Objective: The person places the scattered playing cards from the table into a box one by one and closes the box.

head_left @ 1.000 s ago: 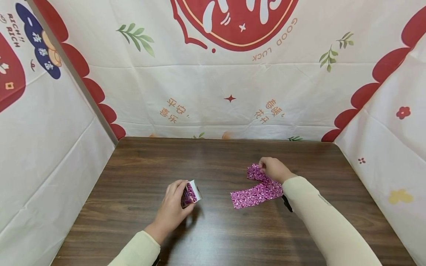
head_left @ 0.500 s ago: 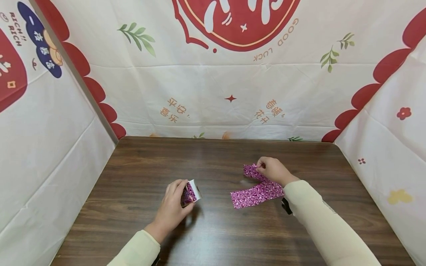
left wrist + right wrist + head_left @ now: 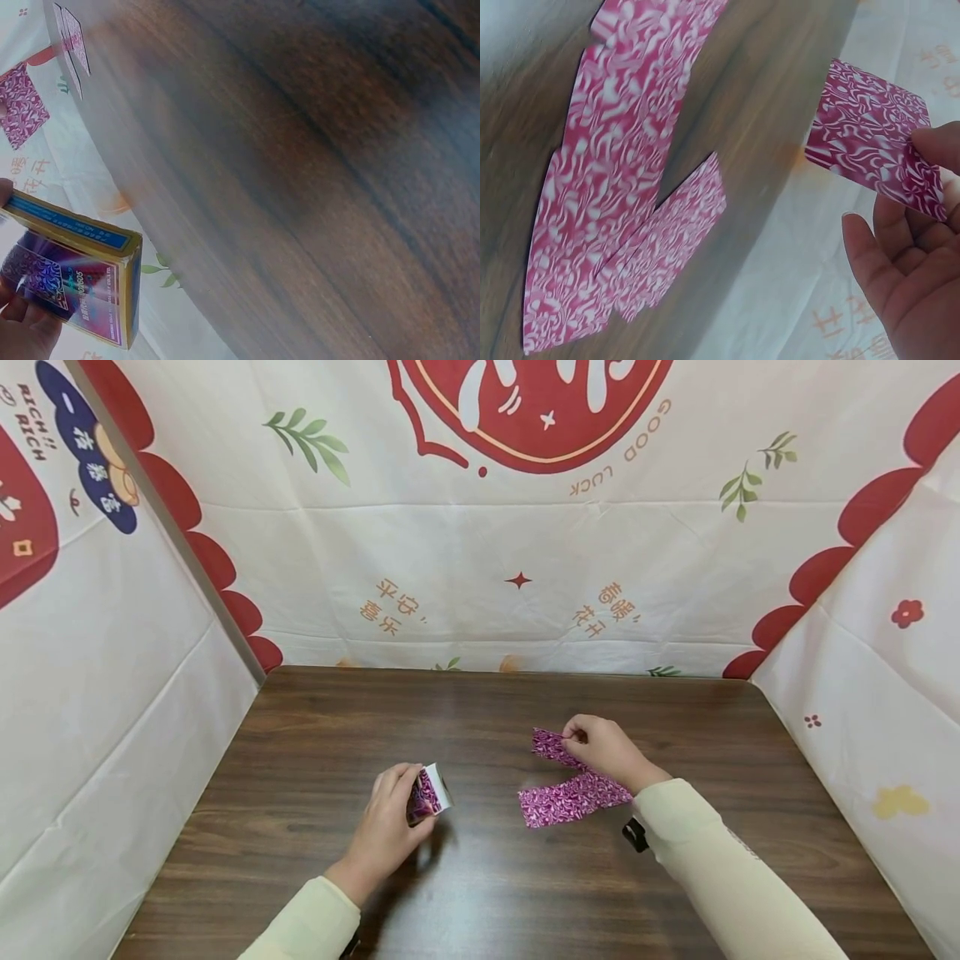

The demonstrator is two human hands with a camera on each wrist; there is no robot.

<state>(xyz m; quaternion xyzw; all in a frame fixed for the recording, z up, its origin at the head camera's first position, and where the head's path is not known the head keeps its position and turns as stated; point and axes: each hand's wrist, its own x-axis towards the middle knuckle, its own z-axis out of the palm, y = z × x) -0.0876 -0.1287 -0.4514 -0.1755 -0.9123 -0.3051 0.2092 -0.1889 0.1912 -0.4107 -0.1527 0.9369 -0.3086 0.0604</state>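
Observation:
My left hand (image 3: pixel 386 818) grips a small card box (image 3: pixel 427 793) with purple patterned and white faces; the left wrist view shows its gold and blue edges and glossy front. In the right wrist view, the thumb and fingers of my right hand (image 3: pixel 922 247) pinch a playing card (image 3: pixel 874 135) by one end, its pink-and-white swirled back showing. Beneath it, a long overlapping row of playing cards (image 3: pixel 622 135) with the same backs lies on the table. A shorter strip of cards (image 3: pixel 679 240) angles off from the end of that row.
The brown wood-grain table (image 3: pixel 337 718) stands against a white printed cloth backdrop (image 3: pixel 465 560), with white cloth on the left (image 3: pixel 112 710) and right sides too. A black strap (image 3: pixel 636 835) shows at my right wrist.
My right hand has shifted a little to the left with the pinched card, uncovering more of the space to its right. The left hand and the card box stay put.

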